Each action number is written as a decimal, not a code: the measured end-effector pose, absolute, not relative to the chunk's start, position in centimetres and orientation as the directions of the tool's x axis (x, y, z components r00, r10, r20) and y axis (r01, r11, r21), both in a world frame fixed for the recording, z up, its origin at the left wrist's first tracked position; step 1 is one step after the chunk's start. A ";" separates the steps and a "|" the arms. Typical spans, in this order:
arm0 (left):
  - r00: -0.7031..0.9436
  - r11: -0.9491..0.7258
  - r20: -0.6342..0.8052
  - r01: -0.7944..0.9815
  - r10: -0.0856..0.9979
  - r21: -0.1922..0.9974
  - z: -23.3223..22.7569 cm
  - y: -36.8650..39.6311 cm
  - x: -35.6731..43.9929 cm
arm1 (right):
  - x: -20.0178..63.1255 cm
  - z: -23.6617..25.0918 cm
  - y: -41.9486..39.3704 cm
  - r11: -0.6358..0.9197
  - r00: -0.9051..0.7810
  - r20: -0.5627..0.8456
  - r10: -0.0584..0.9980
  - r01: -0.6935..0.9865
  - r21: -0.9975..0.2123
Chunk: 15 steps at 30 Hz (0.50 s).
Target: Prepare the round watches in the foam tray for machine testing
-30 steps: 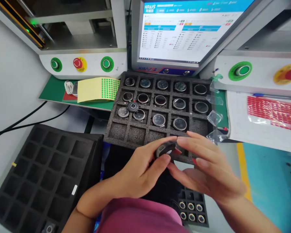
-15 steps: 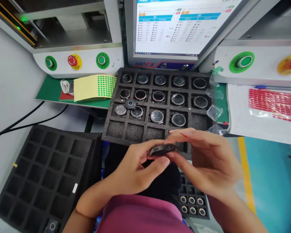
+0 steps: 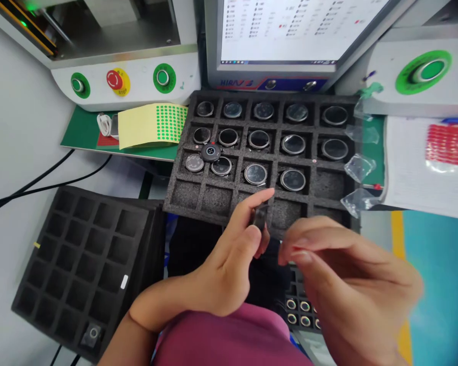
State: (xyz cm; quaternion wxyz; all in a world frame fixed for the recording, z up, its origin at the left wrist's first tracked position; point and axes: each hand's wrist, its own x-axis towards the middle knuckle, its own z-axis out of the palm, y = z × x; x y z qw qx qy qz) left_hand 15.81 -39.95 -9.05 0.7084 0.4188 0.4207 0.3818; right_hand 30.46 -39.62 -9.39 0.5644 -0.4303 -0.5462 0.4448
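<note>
A dark round watch case (image 3: 260, 216), seen nearly edge-on, is gripped between the thumb and fingers of my left hand (image 3: 232, 259). To its right, apart from the watch, my right hand (image 3: 336, 264) is closed in a pinch. A small reddish patch shows at its fingertips, too blurred to name. Just beyond both hands lies a black foam tray (image 3: 217, 197) with several watch faces in its square pockets. One watch case (image 3: 210, 151) rests face down across the pocket walls, its sensor side up.
A stack of black foam trays (image 3: 74, 249) stands at the left, a small part (image 3: 93, 334) in one pocket. A yellow sheet of green dots (image 3: 145, 126), clear plastic scraps (image 3: 361, 168) and red stickers (image 3: 450, 145) flank the tray. Behind are a monitor (image 3: 275, 35) and a red stop button (image 3: 114, 80).
My right hand has come away from the watch case, moving right and down. My left hand has turned the case more upright. The whole view has shifted slightly.
</note>
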 end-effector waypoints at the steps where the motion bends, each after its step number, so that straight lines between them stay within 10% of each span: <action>1: 0.343 0.359 -0.288 -0.166 0.894 0.918 -9.0 -40.1 16.0 | 30.2 -9.4 -39.9 0.162 -0.027 0.165 0.986 -0.093 -0.982; 15: 0.377 0.303 -0.257 -0.065 0.890 0.951 -8.6 -40.1 15.9 | 29.8 -9.5 -39.9 -0.019 -0.124 0.023 0.992 -0.325 -0.945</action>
